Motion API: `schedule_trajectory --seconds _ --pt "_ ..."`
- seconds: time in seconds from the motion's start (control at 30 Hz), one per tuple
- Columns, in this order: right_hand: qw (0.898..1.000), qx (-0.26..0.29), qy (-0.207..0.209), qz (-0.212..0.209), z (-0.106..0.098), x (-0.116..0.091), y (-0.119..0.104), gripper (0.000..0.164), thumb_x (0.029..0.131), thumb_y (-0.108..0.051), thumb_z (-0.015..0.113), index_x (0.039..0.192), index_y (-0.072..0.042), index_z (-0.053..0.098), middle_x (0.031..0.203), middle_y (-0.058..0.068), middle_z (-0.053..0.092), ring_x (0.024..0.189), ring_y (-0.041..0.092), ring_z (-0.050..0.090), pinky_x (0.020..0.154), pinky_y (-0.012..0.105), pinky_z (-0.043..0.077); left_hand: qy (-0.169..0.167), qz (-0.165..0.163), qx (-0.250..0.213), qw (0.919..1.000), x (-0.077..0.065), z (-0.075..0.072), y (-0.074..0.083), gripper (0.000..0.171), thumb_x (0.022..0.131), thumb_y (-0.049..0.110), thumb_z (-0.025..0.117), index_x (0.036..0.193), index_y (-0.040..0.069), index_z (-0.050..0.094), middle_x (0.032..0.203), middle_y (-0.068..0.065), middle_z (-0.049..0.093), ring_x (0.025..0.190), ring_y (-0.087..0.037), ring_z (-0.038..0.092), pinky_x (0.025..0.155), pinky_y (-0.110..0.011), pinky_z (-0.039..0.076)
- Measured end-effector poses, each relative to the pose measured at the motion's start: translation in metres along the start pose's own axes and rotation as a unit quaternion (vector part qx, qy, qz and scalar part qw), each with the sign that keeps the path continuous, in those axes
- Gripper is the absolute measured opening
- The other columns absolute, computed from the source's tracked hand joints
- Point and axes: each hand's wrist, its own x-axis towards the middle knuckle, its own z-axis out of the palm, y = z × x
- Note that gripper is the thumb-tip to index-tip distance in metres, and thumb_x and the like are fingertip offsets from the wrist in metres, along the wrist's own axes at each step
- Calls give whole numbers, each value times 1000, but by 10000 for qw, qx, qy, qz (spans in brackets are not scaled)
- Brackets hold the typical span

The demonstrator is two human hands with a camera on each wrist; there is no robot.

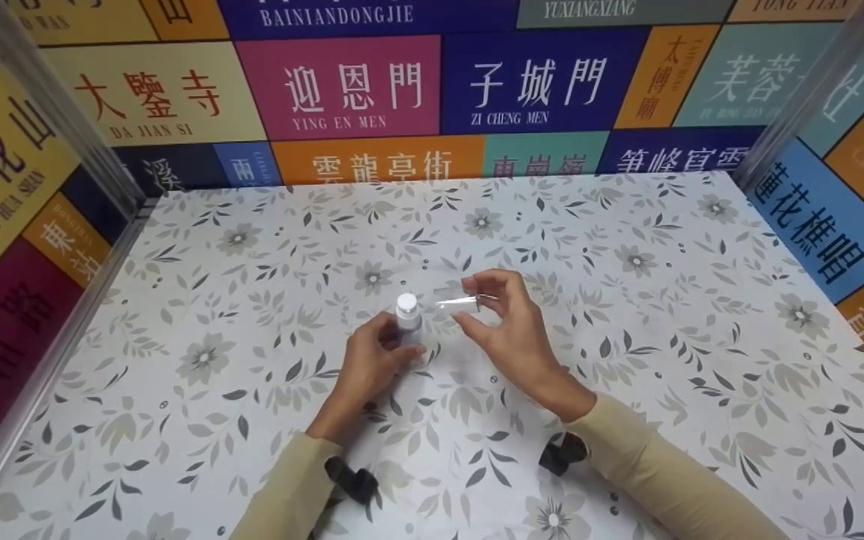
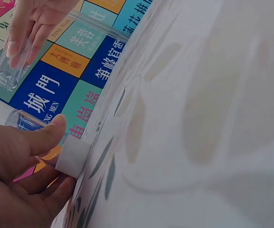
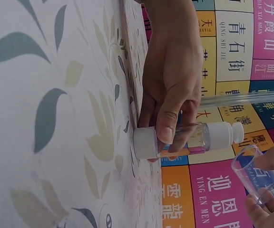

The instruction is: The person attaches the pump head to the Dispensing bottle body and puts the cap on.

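A small clear pump bottle [image 1: 407, 309] with a white top and a white base stands upright on the table. My left hand [image 1: 372, 356] grips it round its transparent middle, thumb on the near side. In the right wrist view, the bottle's white base [image 3: 145, 143] meets the tabletop. My right hand [image 1: 513, 326] pinches a clear plastic cap [image 1: 454, 301] between thumb and fingers, just right of the bottle's top and apart from it. The cap's open rim [image 3: 244, 159] faces towards the bottle in the right wrist view.
A white cloth with grey flowers and leaves covers the table [image 1: 252, 405]. Colourful panels [image 1: 338, 86] with printed characters rise behind it and at both sides. Clear posts [image 1: 64, 112] stand at the back corners. A black strap device [image 1: 352, 480] sits on each wrist.
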Motion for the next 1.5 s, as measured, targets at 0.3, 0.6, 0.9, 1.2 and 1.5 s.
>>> schedule_trajectory --seconds 0.3,0.6,0.9,1.2,1.5 --pt "9995 170 81 -259 6 -1 -3 44 82 -2 79 122 3 60 125 15 66 118 31 65 101 26 54 -12 -107 104 9999 1 0 1 40 81 9 81 118 4 66 121 -17 70 118 -30 66 102 -38 55" --pt "9982 212 23 -558 12 3 -6 43 84 -1 77 124 3 61 127 14 63 117 29 64 102 29 54 24 -35 166 9999 0 0 0 38 81 9 81 116 3 67 118 -17 71 115 -30 67 99 -38 57" --pt "9943 20 -240 -1041 18 9 -8 40 89 -3 73 128 -1 65 134 12 60 126 22 59 105 31 52 42 162 15 9999 1 -1 -1 36 80 8 82 112 1 67 114 -18 72 110 -30 69 96 -37 58" --pt "9893 -385 -387 -1355 24 12 -11 40 93 -9 70 132 -7 63 139 7 61 126 19 60 102 32 54 48 106 53 9999 1 -1 -1 36 80 9 83 112 3 68 113 -17 72 110 -29 69 95 -37 58" --pt "9794 -737 -479 -1819 29 14 -11 32 93 -10 70 125 -5 65 137 7 62 128 20 60 102 35 54 19 108 79 9999 1 -2 0 35 81 9 82 113 3 68 114 -17 72 110 -29 69 95 -38 58"
